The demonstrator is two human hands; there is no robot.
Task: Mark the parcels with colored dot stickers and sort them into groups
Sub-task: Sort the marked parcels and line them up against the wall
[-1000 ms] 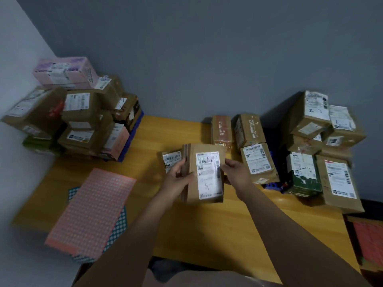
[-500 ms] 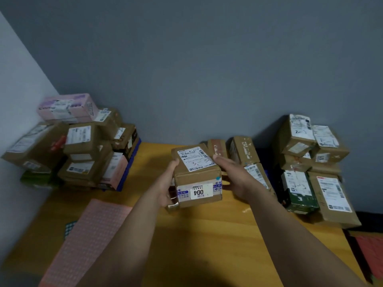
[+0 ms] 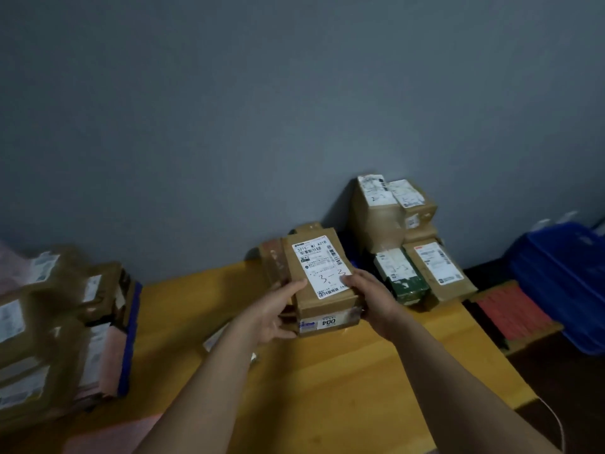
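Observation:
I hold a brown cardboard parcel (image 3: 311, 293) with both hands over the back middle of the yellow table (image 3: 343, 381). Its top bears a white shipping label with "3-3" written by hand, and a "004" sticker shows on its near side. My left hand (image 3: 273, 309) grips its left side, thumb on top. My right hand (image 3: 370, 298) grips its right side. Another brown parcel (image 3: 273, 260) stands just behind, against the wall. A corner of the pink dot sticker sheet (image 3: 108, 437) shows at the bottom left.
A blurred stack of parcels (image 3: 59, 329) fills the table's left end. Another parcel stack (image 3: 406, 244) stands at the back right against the grey wall. Off the table's right edge are blue crates (image 3: 563, 283) and a box of red sheets (image 3: 514, 309).
The view has swung right and up. The parcel has moved farther back towards the wall, between the same two hands, and its labelled face now points up.

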